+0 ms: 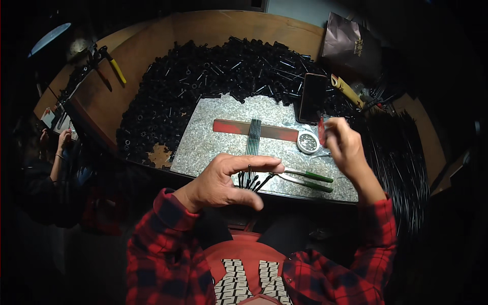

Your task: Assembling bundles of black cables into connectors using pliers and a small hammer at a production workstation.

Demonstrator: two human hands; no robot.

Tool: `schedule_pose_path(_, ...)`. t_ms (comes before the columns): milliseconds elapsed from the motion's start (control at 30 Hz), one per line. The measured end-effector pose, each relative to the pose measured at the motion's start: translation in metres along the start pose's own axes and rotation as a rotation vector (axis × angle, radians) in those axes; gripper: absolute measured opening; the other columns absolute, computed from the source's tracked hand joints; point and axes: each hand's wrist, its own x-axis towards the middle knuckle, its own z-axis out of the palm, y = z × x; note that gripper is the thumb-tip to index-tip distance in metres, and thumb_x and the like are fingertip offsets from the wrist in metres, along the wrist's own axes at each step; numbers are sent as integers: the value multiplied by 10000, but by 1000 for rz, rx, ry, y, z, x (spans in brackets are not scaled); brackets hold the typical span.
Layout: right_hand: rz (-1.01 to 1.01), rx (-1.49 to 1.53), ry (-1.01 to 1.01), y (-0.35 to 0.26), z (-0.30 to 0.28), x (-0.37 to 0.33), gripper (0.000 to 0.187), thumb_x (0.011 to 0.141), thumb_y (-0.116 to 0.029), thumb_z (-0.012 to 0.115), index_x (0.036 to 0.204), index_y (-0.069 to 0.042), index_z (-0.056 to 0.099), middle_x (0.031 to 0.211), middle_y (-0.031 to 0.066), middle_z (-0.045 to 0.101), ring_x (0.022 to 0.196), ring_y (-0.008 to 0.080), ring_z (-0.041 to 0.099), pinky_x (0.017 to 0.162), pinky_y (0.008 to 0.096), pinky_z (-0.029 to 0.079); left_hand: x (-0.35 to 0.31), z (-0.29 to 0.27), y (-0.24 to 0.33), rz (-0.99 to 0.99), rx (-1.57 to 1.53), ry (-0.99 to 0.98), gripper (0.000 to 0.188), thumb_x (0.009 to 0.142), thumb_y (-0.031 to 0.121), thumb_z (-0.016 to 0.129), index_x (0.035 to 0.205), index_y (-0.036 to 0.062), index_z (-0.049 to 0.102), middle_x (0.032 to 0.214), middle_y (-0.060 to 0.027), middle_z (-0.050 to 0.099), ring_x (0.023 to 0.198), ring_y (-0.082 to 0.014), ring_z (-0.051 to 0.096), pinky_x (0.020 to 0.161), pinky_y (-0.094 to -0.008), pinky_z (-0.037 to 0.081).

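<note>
My left hand (229, 180) is at the near edge of the speckled board (195, 137), its thumb and forefinger spread apart. Between them show the black knobbed ends of several thin dark rods (253, 136); the lower fingers around the bundle are mostly hidden. The rods run away from me across a worn red bar (229, 126). My right hand (345, 145) is raised beside a round white dish (308, 142) of small shiny bits. Its fingers are bent together, and anything between them is too small to make out. Green-handled pliers (312, 180) lie right of my left hand.
Black parts (213, 71) are heaped behind the board. A phone (312, 96) leans at the back right, near a dark paper bag (351, 43). Long black rods (399, 162) lie at the right. A yellow-handled tool (118, 70) hangs at the left, where another person's hand (65, 138) shows.
</note>
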Motion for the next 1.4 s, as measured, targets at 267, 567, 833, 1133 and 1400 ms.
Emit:
schedule_pose_path(267,-201,180,-142,-104,-15,-12,341,722,143,584,1034,5,595,750,115,595,617,229,618,534,306,481,1,7,9,61,89,132,278,812,-8,679,1084,-40,635,988,-158,698,932,-203,683,823,-285,543)
schedule_pose_path(567,-307,-38,-97,-111,-13,-18,315,740,96,621,1037,-10,610,666,90,522,533,229,557,449,330,432,2,12,4,102,188,162,314,827,67,689,1121,-11,610,976,-127,708,942,-202,680,892,-330,503)
schedule_pose_path(833,-294,-53,-87,-112,-11,-17,305,746,103,611,1031,-7,607,654,86,507,517,223,536,439,335,417,1,7,5,84,104,70,348,915,104,589,1229,-33,532,1081,-177,669,1042,-243,642,915,-324,481)
schedule_pose_path(1133,-295,-52,-90,-113,-12,-18,303,751,105,607,1036,2,594,670,96,521,529,227,545,450,342,427,0,9,7,36,74,83,319,924,37,511,1233,-42,529,1104,-172,661,1113,-248,604,979,-348,442)
schedule_pose_path(1400,-285,-73,-107,-116,-16,-18,297,752,110,599,1032,10,586,692,109,542,545,241,561,459,339,442,2,8,6,80,157,45,279,916,59,546,1178,-33,569,1061,-165,678,1024,-255,655,982,-362,438)
